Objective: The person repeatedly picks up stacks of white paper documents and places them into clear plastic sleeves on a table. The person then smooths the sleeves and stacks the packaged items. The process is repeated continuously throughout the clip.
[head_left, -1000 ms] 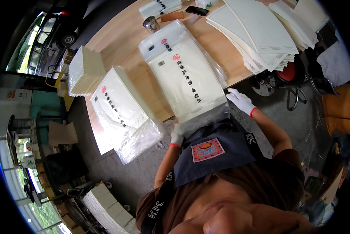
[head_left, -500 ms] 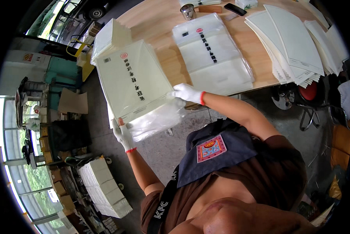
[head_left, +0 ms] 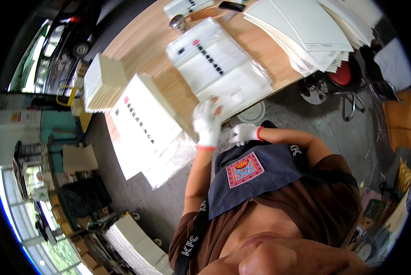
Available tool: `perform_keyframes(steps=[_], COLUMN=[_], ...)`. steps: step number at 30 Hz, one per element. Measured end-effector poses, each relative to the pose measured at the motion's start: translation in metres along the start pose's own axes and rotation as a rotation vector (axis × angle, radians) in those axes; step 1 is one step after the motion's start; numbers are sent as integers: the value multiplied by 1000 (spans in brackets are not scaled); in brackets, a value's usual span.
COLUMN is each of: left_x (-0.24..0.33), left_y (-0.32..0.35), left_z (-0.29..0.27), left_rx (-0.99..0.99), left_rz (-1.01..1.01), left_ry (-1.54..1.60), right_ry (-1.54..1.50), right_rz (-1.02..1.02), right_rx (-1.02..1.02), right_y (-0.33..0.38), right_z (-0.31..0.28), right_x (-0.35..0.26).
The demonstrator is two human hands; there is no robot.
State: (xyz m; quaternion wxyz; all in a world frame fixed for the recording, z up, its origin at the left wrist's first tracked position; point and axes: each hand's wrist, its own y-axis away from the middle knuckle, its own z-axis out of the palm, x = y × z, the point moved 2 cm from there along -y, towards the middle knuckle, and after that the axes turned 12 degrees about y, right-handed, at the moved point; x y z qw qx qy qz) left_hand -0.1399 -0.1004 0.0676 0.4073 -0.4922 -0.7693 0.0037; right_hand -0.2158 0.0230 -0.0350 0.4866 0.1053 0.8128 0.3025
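My left hand (head_left: 206, 123), in a white knitted glove with bare thumb and fingertip, reaches over the near edge of a stack of clear plastic bags (head_left: 214, 62) printed in black and red. Its thumb stands apart from the fingers, and nothing shows between them. My right hand (head_left: 245, 133), gloved too, is in front of the apron with its fingers curled in and nothing visible in them. Left of my left hand, a bagged stack of cream paper (head_left: 139, 123) lies tilted at the table edge, the loose end of its clear bag (head_left: 168, 167) hanging over.
Another paper stack (head_left: 105, 82) stands behind it on the wooden table (head_left: 141, 50). Fanned large sheets (head_left: 301, 27) lie at the right. A metal cup (head_left: 178, 23) and a phone (head_left: 232, 6) are at the back. A stool with red (head_left: 343, 73) stands off the right side.
Both hands have let go of the bagged paper stack, which now rests at the table edge. My left hand moved right to the plastic bags; my right hand drew back toward the apron. The view shifted.
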Motion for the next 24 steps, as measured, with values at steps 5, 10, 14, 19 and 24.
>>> perform_keyframes(steps=[5,10,14,19,24], left_x=[-42,-75,-57,-41,-43], left_y=[-45,-57,-73,-103,-154], left_z=[120,125,109,86,31], left_rx=[-285,-334,-382,-287,-195], left_rz=[-166,-136,-240,-220,-343], left_ry=[-172,-91,95,108,1534], right_ry=[-34,-256,-472,-604,338], right_rz=[16,-6,104,68,208], right_rx=[313,582,872,835,838], right_y=[34,53,28,-14,10], right_z=[-12,-36,-89,-137,-143], right_x=[28,38,39,40,91])
